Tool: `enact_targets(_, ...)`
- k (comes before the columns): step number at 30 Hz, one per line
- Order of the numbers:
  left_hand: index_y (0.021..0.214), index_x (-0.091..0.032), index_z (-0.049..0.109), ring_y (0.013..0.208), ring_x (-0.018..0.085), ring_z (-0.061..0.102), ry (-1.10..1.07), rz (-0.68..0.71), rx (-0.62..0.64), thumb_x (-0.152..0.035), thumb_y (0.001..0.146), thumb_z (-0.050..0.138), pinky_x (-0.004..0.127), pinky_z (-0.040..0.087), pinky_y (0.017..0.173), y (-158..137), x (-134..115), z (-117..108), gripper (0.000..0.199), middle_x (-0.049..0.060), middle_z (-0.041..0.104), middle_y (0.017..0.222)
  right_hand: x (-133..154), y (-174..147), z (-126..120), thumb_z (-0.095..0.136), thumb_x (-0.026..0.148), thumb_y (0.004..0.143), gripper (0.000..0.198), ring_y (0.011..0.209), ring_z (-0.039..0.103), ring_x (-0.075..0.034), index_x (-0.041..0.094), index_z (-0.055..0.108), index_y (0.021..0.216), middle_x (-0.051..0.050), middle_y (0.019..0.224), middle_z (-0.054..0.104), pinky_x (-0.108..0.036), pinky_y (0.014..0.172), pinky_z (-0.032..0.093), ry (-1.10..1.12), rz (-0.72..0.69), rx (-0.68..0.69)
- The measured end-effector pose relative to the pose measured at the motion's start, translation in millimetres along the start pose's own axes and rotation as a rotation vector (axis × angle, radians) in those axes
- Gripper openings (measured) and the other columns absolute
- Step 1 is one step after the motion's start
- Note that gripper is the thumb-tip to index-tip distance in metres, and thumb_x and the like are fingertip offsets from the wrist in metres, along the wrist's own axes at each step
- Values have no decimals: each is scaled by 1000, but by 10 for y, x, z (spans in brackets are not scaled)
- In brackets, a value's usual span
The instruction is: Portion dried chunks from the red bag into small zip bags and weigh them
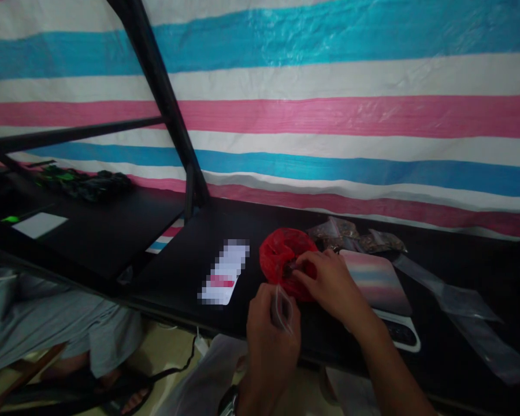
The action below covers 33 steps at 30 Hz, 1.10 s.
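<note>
My left hand (272, 332) is closed around a small clear zip bag (282, 309), whose mouth gapes upward. Just beyond it, a red plastic bag (275, 248) lies open on the black table (173, 274). At that bag's opening, my right hand (329, 280) has its fingers pinched together over small dark pieces; what exactly they grip is too small to make out. A flat digital scale (375, 280) with a shiny top sits right beside my right hand, its lower part partly covered by my forearm.
Clear bags filled with small brownish pieces (335, 231) lie behind the scale. Flat clear plastic bags (468, 306) stretch along the right. A blurred-out phone-like object (226, 271) lies left. A black metal frame (156, 86) rises near a second table. Someone's grey-clothed leg (112, 341) shows lower left.
</note>
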<state>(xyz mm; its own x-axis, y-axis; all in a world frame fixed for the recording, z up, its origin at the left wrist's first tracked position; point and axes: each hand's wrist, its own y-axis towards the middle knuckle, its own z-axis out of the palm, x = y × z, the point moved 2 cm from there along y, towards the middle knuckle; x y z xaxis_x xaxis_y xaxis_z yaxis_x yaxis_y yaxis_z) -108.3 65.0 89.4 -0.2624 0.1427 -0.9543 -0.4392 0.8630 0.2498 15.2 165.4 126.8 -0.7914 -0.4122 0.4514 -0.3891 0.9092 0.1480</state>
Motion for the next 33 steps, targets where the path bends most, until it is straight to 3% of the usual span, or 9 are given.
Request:
enact_targets(4,70,-24,50,59,13,48,-69,-104,37,-28,83,63,24,41,57,153,34,-43,19,-5,48,65,42,4,24,70,17,93,14,107,62,-30,26,78,101,-5,107,81,-44,93,41,-26,2,35)
enact_targets(12,70,-22,53,60,12,48,-273,-217,-23,-25,76,64,23,43,58,324,43,-1,13,-6,51,65,175,21,62,73,25,91,3,101,67,-29,24,76,91,-3,100,82,-44,91,41,30,47,95)
enact_targets(15,72,-23,51,59,11,48,-230,-172,-107,-23,80,65,22,42,57,313,43,-7,16,-7,49,65,117,23,55,68,30,93,10,94,72,-26,24,75,89,-4,96,82,-42,89,47,234,77,74)
enact_targets(18,79,-24,53,60,12,51,-149,-42,-179,-24,86,66,22,45,59,276,7,-11,15,-6,50,69,-5,16,17,64,35,93,16,88,74,-24,23,73,91,-5,93,81,-40,84,53,468,137,10)
enact_targets(24,99,-24,63,72,16,62,38,91,-144,-29,87,75,27,51,69,244,30,108,17,-1,65,82,-86,-49,-192,72,47,87,25,84,75,-23,22,70,92,-6,90,81,-35,75,58,769,178,-44)
enact_targets(28,91,-24,66,73,17,64,88,88,-90,-32,90,73,27,51,69,280,68,211,10,-1,68,81,40,-143,-366,75,48,86,28,85,74,-23,23,72,97,-6,91,80,-36,78,57,777,124,-129)
enact_targets(33,92,-25,69,77,18,67,83,28,-91,-31,90,72,28,53,71,311,85,286,7,1,74,88,208,-256,-447,74,32,87,12,96,71,-27,26,75,96,-5,102,79,-44,91,52,567,52,-179)
